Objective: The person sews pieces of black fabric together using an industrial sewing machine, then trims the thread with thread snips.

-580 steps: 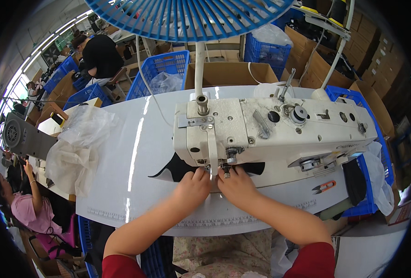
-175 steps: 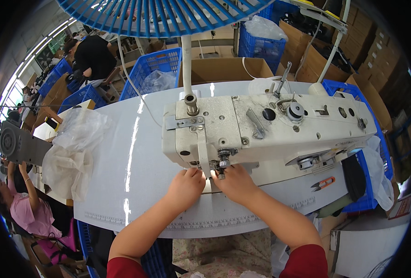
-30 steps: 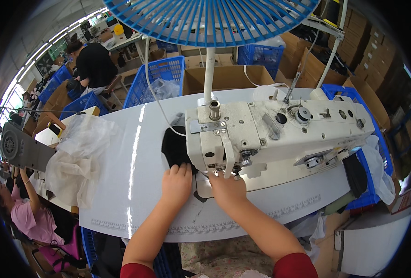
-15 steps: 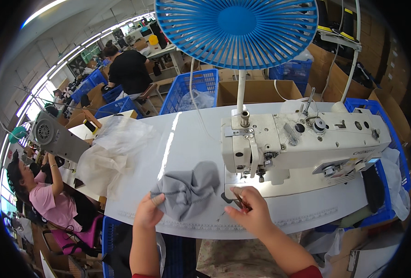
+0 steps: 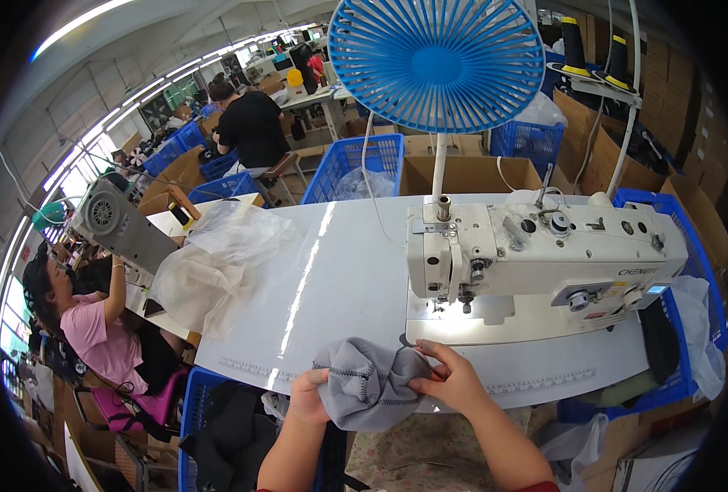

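A gathered grey fabric piece (image 5: 364, 385) with dark zigzag stitching along its seams is held up over the front edge of the white sewing table (image 5: 356, 279). My left hand (image 5: 308, 397) pinches its left side between thumb and fingers. At its right side my right hand (image 5: 454, 379) is closed on the cloth, thumb on the near side. A sliver of something reddish and dark shows within the right hand, mostly hidden by the fingers. Just beyond that hand stands the white sewing machine (image 5: 544, 250), its needle area lit.
A blue fan (image 5: 436, 66) rises behind the table. Sheer white material (image 5: 208, 262) lies at the left, near a co-worker in pink (image 5: 102, 336) at another machine. Blue crates (image 5: 356, 164) and a cardboard box (image 5: 470, 174) stand behind; a crate of black cloth (image 5: 229, 443) is below left.
The grey fabric has come nearer and slightly right, to the table's front edge. My right hand, earlier apart from it with a small dark tool, now grips its right side. The view has shifted.
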Demonstrator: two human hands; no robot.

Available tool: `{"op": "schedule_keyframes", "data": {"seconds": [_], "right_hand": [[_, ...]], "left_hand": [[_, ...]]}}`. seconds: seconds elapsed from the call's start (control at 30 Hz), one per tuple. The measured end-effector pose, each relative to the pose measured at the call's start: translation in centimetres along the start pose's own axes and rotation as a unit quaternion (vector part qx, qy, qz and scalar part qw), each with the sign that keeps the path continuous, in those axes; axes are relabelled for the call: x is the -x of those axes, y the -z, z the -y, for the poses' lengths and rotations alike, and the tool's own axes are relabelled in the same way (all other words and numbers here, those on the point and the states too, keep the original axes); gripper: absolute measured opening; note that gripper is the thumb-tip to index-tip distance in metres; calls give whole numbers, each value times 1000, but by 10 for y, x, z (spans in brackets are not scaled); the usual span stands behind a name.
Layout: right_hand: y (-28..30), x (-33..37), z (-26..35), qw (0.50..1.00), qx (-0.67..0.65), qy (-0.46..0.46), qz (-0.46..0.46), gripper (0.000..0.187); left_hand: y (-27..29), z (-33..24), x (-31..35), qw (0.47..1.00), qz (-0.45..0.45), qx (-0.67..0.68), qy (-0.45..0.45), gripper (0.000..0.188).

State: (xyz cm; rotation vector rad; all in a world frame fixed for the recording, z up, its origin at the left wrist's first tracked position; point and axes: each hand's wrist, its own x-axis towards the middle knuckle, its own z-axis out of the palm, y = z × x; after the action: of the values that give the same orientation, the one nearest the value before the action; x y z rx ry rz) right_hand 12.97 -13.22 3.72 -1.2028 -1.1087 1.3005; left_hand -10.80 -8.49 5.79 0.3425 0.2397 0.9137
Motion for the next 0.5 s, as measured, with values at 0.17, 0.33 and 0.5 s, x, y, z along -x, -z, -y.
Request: {"op": "schedule_keyframes", "data": {"seconds": [0.17,0.33,0.5], "right_hand": [[8,9,-31,998,-42,9,-39,48],[18,22,-26,997,-45,-26,-63,39],[18,37,-30,995,15,-69,-76,36]], "left_hand": [[-7,8,3,1000,3,-15,16,46],[4,15,11,998,56,-2,-11,46],[0,24,19,997,52,57,-24,47]]}}
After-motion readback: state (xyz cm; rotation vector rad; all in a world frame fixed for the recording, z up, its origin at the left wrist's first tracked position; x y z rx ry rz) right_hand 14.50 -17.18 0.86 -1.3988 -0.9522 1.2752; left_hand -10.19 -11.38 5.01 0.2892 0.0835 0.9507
